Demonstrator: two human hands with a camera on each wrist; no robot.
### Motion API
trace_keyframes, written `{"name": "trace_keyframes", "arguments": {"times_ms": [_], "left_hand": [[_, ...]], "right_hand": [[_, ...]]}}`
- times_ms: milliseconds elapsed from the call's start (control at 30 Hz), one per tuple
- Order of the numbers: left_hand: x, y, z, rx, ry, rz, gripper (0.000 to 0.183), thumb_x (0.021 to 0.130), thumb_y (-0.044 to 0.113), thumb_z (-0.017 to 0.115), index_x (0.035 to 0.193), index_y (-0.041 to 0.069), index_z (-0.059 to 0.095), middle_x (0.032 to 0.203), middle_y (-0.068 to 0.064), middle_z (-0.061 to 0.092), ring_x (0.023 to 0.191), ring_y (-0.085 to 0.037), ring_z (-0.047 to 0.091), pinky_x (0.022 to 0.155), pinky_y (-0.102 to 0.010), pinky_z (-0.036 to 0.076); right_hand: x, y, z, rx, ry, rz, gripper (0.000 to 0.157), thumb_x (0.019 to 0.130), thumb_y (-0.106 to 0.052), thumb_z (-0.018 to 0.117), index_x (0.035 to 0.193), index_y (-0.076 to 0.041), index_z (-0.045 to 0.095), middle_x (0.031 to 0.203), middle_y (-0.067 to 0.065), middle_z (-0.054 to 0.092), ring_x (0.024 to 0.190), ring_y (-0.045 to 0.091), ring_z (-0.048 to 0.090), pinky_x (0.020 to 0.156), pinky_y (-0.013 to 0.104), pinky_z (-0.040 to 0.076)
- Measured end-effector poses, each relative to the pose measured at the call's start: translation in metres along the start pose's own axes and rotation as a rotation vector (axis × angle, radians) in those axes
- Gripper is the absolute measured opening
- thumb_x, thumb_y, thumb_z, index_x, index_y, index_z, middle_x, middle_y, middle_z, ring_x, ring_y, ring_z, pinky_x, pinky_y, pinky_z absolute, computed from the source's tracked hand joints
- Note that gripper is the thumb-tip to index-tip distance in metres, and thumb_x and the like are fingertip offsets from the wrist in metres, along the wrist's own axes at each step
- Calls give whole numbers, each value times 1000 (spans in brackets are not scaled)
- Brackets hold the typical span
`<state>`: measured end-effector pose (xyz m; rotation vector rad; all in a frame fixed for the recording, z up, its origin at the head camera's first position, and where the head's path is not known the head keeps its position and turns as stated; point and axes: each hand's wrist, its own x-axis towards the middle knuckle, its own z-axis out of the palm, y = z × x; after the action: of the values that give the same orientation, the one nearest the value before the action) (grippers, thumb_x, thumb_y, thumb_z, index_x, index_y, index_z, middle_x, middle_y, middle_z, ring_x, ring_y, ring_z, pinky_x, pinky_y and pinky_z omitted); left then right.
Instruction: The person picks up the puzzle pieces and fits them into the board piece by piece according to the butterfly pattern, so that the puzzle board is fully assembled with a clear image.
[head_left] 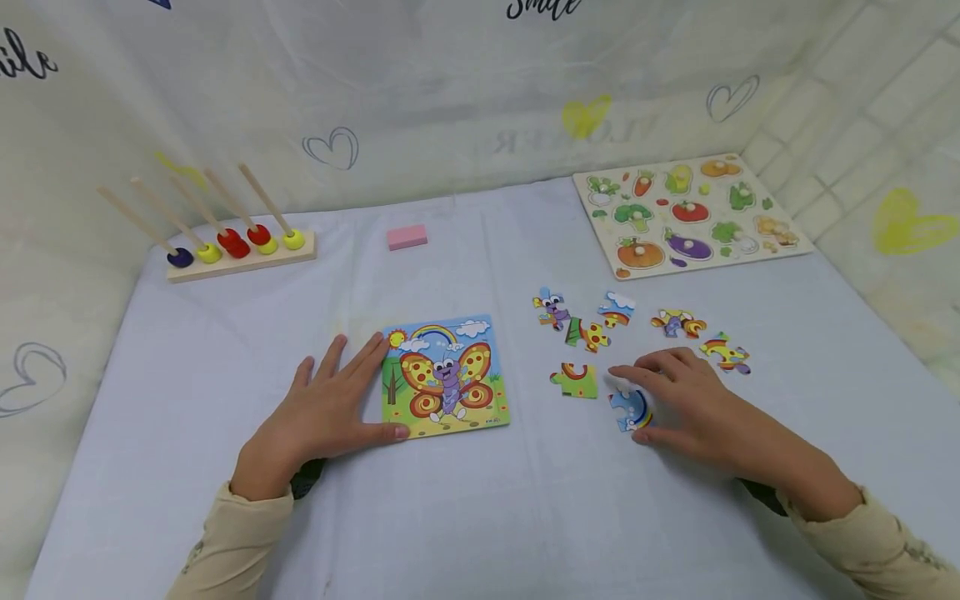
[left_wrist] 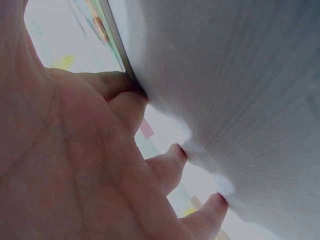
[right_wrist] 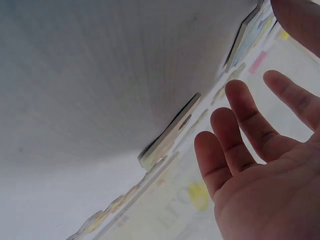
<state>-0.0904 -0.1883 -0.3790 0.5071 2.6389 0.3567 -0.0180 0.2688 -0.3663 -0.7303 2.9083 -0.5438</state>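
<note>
A square butterfly picture board [head_left: 465, 375] lies flat on the table, left of the middle. My left hand [head_left: 330, 408] rests at its left side, fingers spread, with the thumb on the lower left corner and the index finger by the upper left one. In the left wrist view, fingertips [left_wrist: 217, 200] of this hand meet the tablecloth. My right hand [head_left: 686, 404] hovers over a blue rainbow puzzle piece [head_left: 632, 410], thumb at its lower edge, fingers loosely bent. The right wrist view shows the right hand's fingers [right_wrist: 237, 95] apart from one another, with nothing between them.
Several loose puzzle pieces lie around my right hand, among them a green one [head_left: 576, 381] and a cloud one [head_left: 617, 307]. Farther back are a vegetable peg board [head_left: 652, 229], a pink block [head_left: 407, 237] and a wooden bead counter [head_left: 247, 267]. A printed curtain [head_left: 442, 108] hangs behind.
</note>
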Motion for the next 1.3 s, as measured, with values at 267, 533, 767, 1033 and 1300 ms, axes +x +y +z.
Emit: {"name": "trace_keyframes", "arguments": {"times_ms": [267,533,767,1033,1300], "left_hand": [[0,2,-2,0,-2,5,125,81,78,76,174,19,16,179,-8,15,160,-51,-1,120,-79,2],[0,3,-3,-8,-7,3,125,81,77,77,174,19,16,179,-9,14,160,-51,-1,120,-79,3],[0,2,-2,-7,-9,1,126,81,76,78,174,18,16,179,-9,14,161,-50,-2,120,-78,1],[0,1,-2,-20,-14,-4,125,81,75,79,174,19,15,179,-8,14,161,-50,-3,121,-77,0],[0,2,-3,-23,-14,-6,125,81,74,79,174,18,16,179,-9,14,161,-50,-3,121,-77,0]], "right_hand": [[-4,-3,9,20,97,-108,81,77,-6,97,150,-13,60,135,7,54,123,23,50,98,27,43],[-5,-6,8,1,93,-78,78,78,-8,96,148,-12,61,134,8,56,124,27,51,97,48,48],[-5,-1,6,-48,118,-80,70,76,-23,99,136,-9,68,142,16,54,134,43,43,103,69,34],[-5,5,6,-51,101,-102,62,77,-25,99,131,-11,72,153,18,49,148,47,28,104,76,29],[-4,4,4,-44,90,-99,58,78,-24,98,128,-12,71,156,17,46,151,47,25,106,76,28]]}}
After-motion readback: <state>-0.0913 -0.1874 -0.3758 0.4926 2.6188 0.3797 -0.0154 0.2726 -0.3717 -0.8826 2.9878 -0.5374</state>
